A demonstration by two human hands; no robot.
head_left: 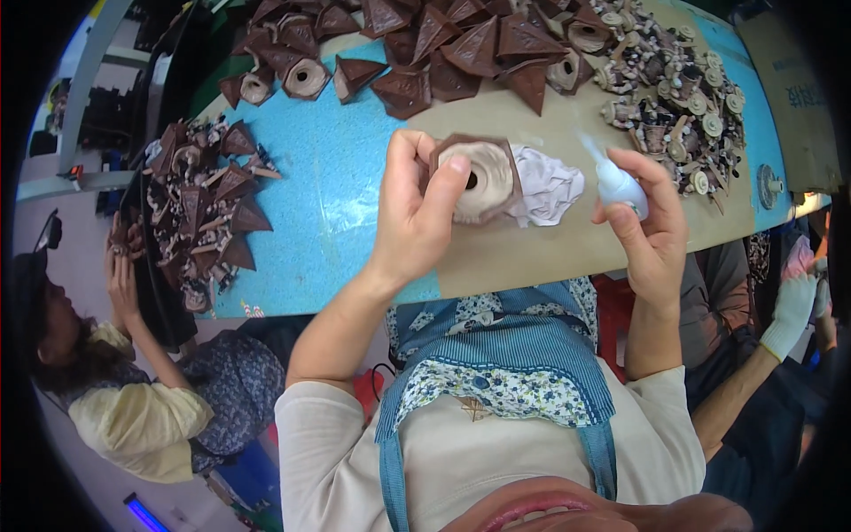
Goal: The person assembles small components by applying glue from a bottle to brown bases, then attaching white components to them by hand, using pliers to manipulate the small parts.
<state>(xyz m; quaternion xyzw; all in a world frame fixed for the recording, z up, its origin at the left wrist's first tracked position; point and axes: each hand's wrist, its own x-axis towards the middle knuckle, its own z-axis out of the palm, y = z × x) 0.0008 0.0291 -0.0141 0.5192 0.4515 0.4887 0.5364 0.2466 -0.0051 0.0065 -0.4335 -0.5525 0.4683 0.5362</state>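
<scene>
My left hand (421, 199) grips a brown, angular roof-like piece (490, 186) whose beige underside, with a dark hole in its middle, faces up. The thumb presses on the beige part beside the hole. In my right hand (651, 213) is a small pale squeeze bottle (620, 188) with a thin nozzle, held between thumb and fingers. Its nozzle points up and away from the brown piece. Between the two lies a crumpled white paper or cloth (547, 186), partly behind the brown piece.
Many similar brown pieces (470, 53) are heaped at the table's far side. Small figurine-like parts (683, 106) are piled at the right, and assembled brown items (208, 199) at the left. A person (133, 381) works at left; a gloved hand (792, 301) shows at right.
</scene>
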